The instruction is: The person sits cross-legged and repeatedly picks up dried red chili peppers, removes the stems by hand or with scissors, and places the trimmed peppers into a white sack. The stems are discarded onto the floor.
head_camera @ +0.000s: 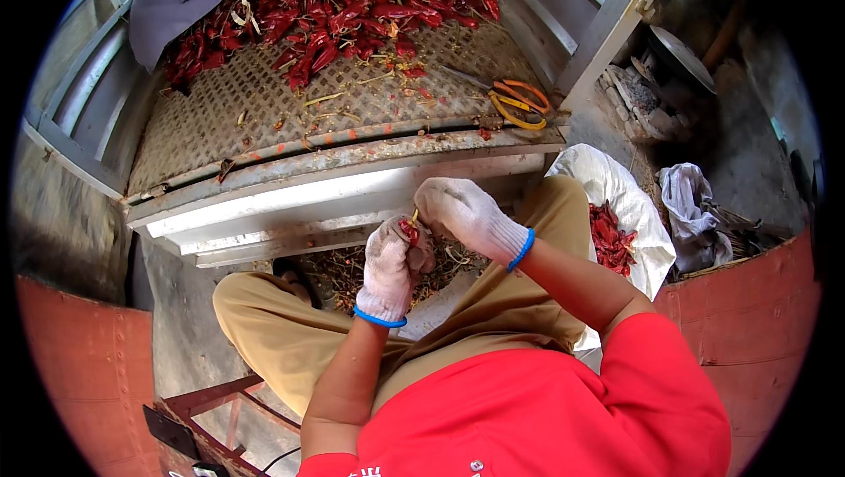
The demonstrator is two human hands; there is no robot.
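My left hand (395, 262), in a white knit glove with a blue cuff, holds a red chili pepper (410, 232). The pepper's pale stem points up past the fingertips. Close beside it, my right hand (462, 213) wears a matching glove, its fingers curled downward and partly hidden. Whether they pinch anything I cannot make out. Beyond both hands, a pile of red chili peppers (370, 2) lies on a textured metal truck bed (218, 120). Scissors with orange and yellow handles (520, 105) rest near the bed's right edge.
At my right, an open white woven sack (643, 233) contains red peppers (610, 239). Stem scraps (343, 272) litter the floor below my hands. A grey cloth (191, 2) overlaps the pile. Metal side rails (594, 35) flank the bed; a metal frame (228, 404) stands lower left.
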